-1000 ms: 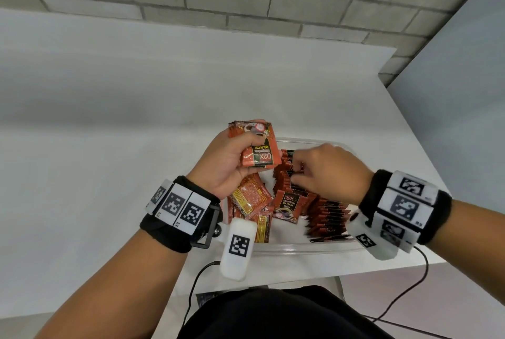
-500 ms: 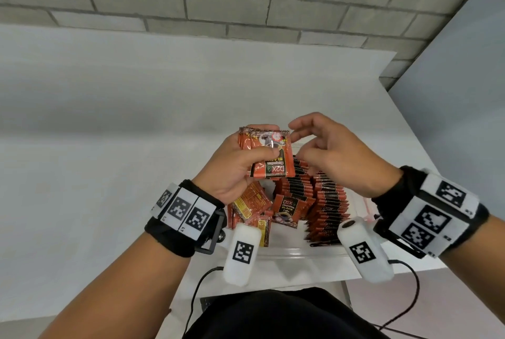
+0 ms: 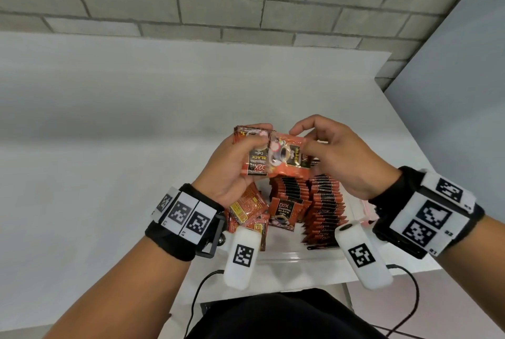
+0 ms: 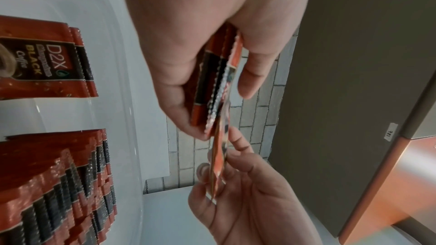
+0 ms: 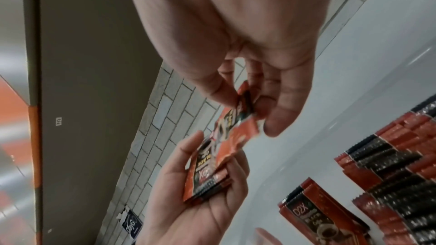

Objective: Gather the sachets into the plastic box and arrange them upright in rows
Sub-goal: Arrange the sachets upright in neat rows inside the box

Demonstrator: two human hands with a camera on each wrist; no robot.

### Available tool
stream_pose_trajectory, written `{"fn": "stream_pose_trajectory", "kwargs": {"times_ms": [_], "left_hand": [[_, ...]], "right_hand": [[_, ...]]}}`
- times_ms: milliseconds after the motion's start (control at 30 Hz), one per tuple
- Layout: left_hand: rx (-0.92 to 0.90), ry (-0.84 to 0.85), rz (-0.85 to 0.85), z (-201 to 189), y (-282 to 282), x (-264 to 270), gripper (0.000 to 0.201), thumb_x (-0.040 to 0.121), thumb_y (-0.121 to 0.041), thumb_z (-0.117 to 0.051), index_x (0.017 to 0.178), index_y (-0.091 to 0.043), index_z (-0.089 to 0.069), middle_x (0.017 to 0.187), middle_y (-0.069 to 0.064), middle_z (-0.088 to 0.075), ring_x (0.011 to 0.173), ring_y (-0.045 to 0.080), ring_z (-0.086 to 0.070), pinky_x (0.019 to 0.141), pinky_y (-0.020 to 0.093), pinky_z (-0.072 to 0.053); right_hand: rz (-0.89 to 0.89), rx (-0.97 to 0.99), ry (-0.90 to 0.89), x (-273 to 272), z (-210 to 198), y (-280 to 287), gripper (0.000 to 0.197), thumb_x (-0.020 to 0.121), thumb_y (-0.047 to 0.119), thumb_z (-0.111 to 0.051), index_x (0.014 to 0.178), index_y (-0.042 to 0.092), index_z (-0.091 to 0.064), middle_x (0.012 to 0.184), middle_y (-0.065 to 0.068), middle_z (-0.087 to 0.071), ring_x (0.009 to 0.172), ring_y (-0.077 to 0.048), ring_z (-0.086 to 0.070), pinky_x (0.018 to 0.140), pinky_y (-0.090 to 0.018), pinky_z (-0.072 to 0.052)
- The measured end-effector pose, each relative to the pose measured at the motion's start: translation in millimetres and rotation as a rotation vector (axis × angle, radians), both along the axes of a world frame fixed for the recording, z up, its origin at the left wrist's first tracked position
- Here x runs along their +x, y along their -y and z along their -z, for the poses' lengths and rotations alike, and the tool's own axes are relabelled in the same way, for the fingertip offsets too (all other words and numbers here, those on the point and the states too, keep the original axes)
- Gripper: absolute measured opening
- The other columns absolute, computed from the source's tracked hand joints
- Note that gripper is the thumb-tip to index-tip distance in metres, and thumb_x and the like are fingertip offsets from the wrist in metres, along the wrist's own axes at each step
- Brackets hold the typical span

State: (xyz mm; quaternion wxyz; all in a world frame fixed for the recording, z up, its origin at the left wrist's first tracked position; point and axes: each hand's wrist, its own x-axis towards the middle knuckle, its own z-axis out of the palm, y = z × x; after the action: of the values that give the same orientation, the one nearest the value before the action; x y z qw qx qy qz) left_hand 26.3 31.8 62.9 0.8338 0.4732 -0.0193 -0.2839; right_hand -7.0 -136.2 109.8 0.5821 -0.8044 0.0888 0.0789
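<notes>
At left of centre in the head view, the left hand point(image 3: 232, 166) is gripping a small stack of sachets point(image 3: 255, 158), thumb on the printed face, fingers point(image 4: 174, 88) curled round the back. Moving right, one sachet point(image 3: 288, 159) is sitting fanned off the front of that stack, and the right hand point(image 3: 336, 158) is pinching its right edge between thumb and fingers point(image 5: 280, 100), so both hands are holding it above the plastic box point(image 3: 300, 255). Below the hands, lower centre of the frame, the clear box is resting on the white counter point(image 3: 109, 147) near its front edge. Inside it, on the left, loose sachets point(image 3: 247, 206) are lying flat and jumbled, one leaning face-out point(image 3: 284, 211). Further right, two packed rows point(image 3: 323, 211) of sachets are standing on edge, side by side, running away from the camera. At far right, a grey panel point(image 3: 464, 92) is closing off the counter.
</notes>
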Motion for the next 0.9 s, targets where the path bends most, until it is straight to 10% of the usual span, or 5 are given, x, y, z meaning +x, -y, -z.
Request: {"fn": "stream_pose_trajectory", "kwargs": {"times_ms": [300, 500, 633, 900], "left_hand": [[0.028, 0.051, -0.031, 5.4, 1.9, 2.7, 0.035, 0.085, 0.011, -0.053, 0.112, -0.011, -0.06, 0.102, 0.011, -0.071, 0.091, 0.024, -0.069, 0.072, 0.034, -0.059], [0.076, -0.09, -0.177, 8.2, -2.8, 11.8, 0.015, 0.092, -0.009, -0.054, 0.106, -0.013, -0.058, 0.085, 0.009, -0.064, 0.071, 0.018, -0.063, 0.07, 0.033, -0.053], [0.072, -0.136, -0.209, 11.5, -8.3, 18.5, 0.013, 0.091, -0.012, -0.055, 0.104, -0.012, -0.058, 0.082, 0.009, -0.064, 0.067, 0.019, -0.062, 0.066, 0.032, -0.053], [0.025, -0.168, -0.189, 14.9, -15.2, 19.8, 0.011, 0.091, -0.012, -0.055, 0.102, -0.013, -0.059, 0.084, 0.01, -0.064, 0.066, 0.02, -0.062, 0.063, 0.03, -0.054]], "right_hand": [[0.125, 0.273, -0.15, 1.3, 8.6, 2.5, 0.016, 0.089, 0.006, -0.061, 0.103, 0.01, -0.057, 0.096, -0.011, -0.065, 0.073, -0.017, -0.067, 0.058, -0.03, -0.059], [-0.101, -0.242, -0.069, -5.0, 12.0, 5.7, 0.021, 0.093, 0.013, -0.058, 0.109, 0.025, -0.063, 0.098, -0.002, -0.06, 0.066, -0.02, -0.069, 0.063, -0.038, -0.06], [-0.438, -0.657, -0.093, -10.2, 32.1, 0.7, 0.038, 0.093, 0.01, -0.053, 0.127, 0.027, -0.055, 0.093, 0.004, -0.058, 0.069, -0.013, -0.061, 0.067, -0.024, -0.053], [-0.644, -0.875, -0.244, -5.2, 56.1, -7.1, 0.01, 0.085, 0.008, -0.065, 0.092, 0.015, -0.064, 0.073, 0.011, -0.057, 0.072, -0.009, -0.057, 0.059, -0.011, -0.039]]}}
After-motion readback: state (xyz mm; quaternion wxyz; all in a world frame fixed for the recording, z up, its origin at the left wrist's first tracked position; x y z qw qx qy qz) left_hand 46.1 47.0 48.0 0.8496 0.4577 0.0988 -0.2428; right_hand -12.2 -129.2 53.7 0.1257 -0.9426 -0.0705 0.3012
